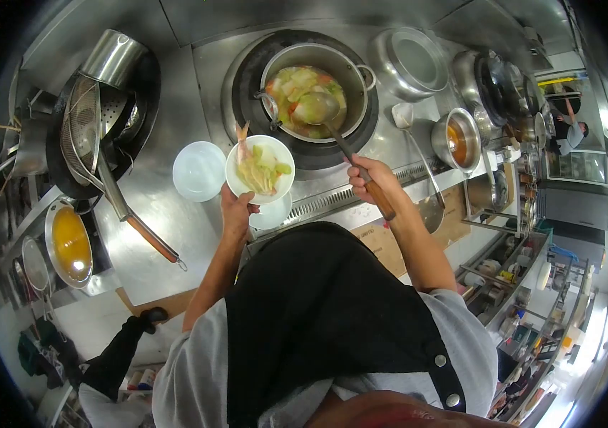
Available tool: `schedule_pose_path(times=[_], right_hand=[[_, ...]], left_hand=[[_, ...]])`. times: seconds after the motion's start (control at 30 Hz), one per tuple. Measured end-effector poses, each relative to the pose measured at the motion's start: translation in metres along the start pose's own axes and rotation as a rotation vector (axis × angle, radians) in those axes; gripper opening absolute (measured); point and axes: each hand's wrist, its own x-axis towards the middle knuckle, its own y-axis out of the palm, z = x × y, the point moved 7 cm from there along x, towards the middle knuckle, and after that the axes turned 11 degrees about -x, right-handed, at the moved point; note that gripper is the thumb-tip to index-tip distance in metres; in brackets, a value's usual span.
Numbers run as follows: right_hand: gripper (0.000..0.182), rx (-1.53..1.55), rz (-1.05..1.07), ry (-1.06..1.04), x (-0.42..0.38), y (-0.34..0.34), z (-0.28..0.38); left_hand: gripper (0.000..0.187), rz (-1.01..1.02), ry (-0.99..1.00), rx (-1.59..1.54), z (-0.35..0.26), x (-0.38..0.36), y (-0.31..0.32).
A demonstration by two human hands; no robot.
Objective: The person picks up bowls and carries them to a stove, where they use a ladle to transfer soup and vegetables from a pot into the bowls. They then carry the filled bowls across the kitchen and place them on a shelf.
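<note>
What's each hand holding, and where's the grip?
The left hand holds the white bowl by its near rim; the right hand holds the ladle by its handle.

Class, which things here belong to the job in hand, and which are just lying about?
In use:
Round white bowl of food, in the left hand
Long wooden-handled metal ladle, in the right hand
Round metal cooking pot of food

Apparently just lying about:
Rounded grey metal mesh strainer
Shiny cylindrical metal pot
</note>
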Motion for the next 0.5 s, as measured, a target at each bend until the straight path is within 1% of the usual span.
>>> schedule_pose_path(times=[0.03, 0.13, 0.3, 0.43, 0.5], right_hand=[[0.019, 0.072, 0.049, -0.005, -0.006, -0.001, -0.007], [0.023, 0.165, 0.099, -0.042, -0.025, -0.007, -0.020], [0.037, 0.054, 0.105, -0.167, -0.082, -0.008, -0.024], [0.044, 0.019, 0.156, -0.246, -0.142, 0.002, -0.019], [0.048, -0.004, 0.141, -0.246, -0.168, 0.008, -0.017]], left_hand=[[0.065, -0.011, -0.002, 0.017, 0.002, 0.001, -0.002], [0.066, -0.021, -0.008, 0.058, 0.004, 0.008, 0.000], [0.063, 0.009, -0.019, 0.047, 0.003, 0.011, 0.012], [0.051, 0.047, 0.006, 0.030, -0.012, 0.005, 0.040], [0.046, 0.051, 0.011, 0.020, -0.013, 0.008, 0.048]])
